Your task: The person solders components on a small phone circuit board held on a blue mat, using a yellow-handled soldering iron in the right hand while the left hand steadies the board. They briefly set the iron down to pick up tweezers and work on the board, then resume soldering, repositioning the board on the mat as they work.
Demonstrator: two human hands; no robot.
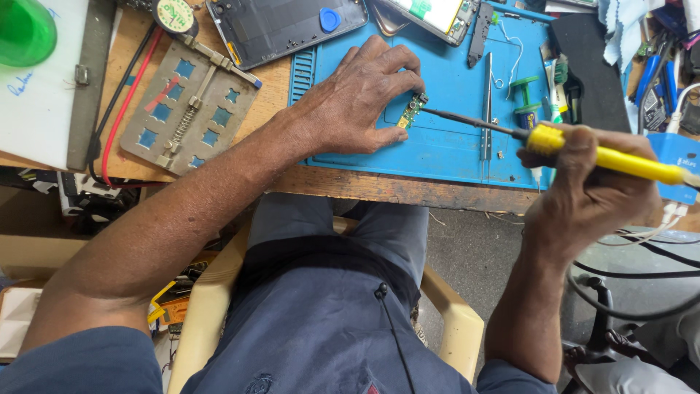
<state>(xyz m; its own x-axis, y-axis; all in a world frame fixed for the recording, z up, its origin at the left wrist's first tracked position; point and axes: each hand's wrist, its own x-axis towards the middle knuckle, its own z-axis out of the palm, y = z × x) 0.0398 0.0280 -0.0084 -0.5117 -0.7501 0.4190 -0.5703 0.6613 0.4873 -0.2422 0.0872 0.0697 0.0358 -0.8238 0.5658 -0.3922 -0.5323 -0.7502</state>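
Note:
My left hand point(357, 98) rests flat on a blue work mat point(452, 142), its fingertips pinning a small green circuit board point(413, 111). My right hand point(587, 186) is closed around a yellow-handled soldering iron point(605, 155). The iron's dark tip reaches left and touches the board's edge. Metal tweezers point(487, 109) lie on the mat just right of the board.
A metal board-holding jig point(189, 106) lies left of the mat on the wooden bench. An opened phone point(284, 25) with a blue pick sits at the back. Red and black cables point(117, 109) run at left. Small bottles, tools and cloths crowd the right side.

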